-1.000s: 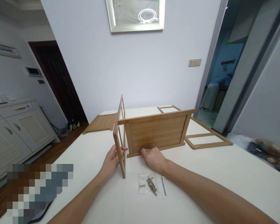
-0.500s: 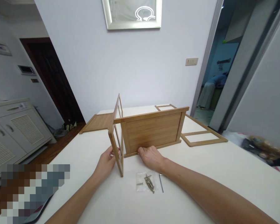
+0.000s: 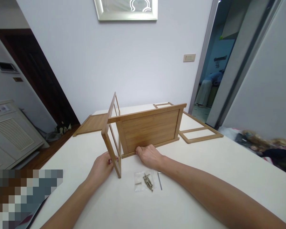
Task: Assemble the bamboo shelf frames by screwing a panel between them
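A wooden side frame (image 3: 112, 149) with open bars stands upright on the table. My left hand (image 3: 100, 168) is closed at its lower part, with the fingertips partly hidden behind the wood. A wooden panel (image 3: 150, 128) stands on its long edge, its left end against the frame. My right hand (image 3: 149, 156) has its fingers curled on the panel's bottom rail. Nearer to me, several metal screws (image 3: 148, 182) lie on a small clear plastic bag (image 3: 138, 187). An L-shaped hex key (image 3: 160, 182) lies just right of them.
Another wooden panel (image 3: 91, 123) lies flat at the back left of the white table (image 3: 124, 206). An open wooden frame (image 3: 205, 138) lies flat on the right. Beyond the doorway, a person (image 3: 205, 89) bends over. A blurred-out object is at the lower left.
The whole view has shifted, so things appear slightly further left and higher. Both hands keep their places on the frame and the panel.
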A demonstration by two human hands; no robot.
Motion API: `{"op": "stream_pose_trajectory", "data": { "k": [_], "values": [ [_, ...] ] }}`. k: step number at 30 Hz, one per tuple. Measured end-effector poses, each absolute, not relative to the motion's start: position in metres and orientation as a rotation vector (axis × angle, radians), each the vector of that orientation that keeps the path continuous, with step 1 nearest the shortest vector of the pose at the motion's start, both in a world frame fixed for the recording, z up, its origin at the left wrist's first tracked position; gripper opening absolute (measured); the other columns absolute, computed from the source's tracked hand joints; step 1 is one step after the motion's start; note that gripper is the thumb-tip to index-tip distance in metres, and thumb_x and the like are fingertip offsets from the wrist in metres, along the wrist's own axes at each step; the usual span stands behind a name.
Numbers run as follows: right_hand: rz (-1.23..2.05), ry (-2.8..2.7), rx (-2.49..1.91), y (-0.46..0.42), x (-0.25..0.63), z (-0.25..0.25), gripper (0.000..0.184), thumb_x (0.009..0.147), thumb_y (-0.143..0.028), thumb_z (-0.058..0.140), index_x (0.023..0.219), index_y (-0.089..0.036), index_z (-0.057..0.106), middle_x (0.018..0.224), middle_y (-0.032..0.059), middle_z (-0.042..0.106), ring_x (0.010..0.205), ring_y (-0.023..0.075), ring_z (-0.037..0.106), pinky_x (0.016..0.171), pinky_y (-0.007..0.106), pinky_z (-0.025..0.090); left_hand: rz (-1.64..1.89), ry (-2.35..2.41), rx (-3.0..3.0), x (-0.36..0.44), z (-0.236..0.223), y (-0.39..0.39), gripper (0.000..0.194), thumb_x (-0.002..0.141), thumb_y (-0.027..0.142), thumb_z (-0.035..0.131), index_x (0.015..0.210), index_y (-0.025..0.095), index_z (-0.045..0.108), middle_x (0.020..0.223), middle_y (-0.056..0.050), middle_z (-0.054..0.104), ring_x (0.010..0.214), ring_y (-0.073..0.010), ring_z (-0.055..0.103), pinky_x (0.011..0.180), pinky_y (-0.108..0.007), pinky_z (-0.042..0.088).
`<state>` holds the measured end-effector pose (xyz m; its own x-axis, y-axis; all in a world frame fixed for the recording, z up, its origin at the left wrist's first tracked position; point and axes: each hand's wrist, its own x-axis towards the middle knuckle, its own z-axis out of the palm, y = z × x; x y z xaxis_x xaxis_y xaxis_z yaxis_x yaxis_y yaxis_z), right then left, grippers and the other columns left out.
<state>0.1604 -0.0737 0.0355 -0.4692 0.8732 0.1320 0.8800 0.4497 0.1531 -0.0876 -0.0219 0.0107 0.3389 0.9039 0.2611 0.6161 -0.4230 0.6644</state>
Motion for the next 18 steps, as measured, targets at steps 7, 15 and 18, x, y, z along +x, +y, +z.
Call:
{"op": "stream_pose_trajectory", "data": {
  "k": [7,15,18],
  "values": [
    [-0.307,-2.653,-1.586,-0.0746,0.1604,0.0369,0.022,0.097,-0.013,0.032,0.105,-0.010,0.052,0.096,0.0146,0.069,0.079,0.0221,0.066,0.061,0.030,0.043,0.736,1.322,2.292,-0.0881,0.0088,-0.0199,0.017,0.078,0.027,0.055,0.080,0.024,0.071,0.089,-0.005,0.073,0.083,-0.0267,0.067,0.077,-0.036,0.050],
    [-0.283,-2.652,-1.582,-0.0757,0.1605,0.0376,0.021,0.095,-0.014,0.034,0.105,-0.010,0.052,0.096,0.0142,0.069,0.078,0.0219,0.066,0.061,0.030,0.042,0.757,1.401,2.259,-0.0883,0.0049,-0.0207,0.026,0.078,0.032,0.056,0.096,0.022,0.073,0.086,-0.006,0.075,0.079,-0.0276,0.069,0.074,-0.036,0.051],
    [-0.275,-2.652,-1.579,-0.0761,0.1607,0.0379,0.020,0.094,-0.014,0.035,0.105,-0.010,0.052,0.096,0.0140,0.069,0.078,0.0223,0.066,0.060,0.030,0.041,0.764,1.405,2.238,-0.0874,0.0050,-0.0222,0.028,0.079,0.031,0.056,0.101,0.021,0.071,0.086,-0.006,0.075,0.080,-0.0273,0.069,0.075,-0.036,0.050]
  ]
}}
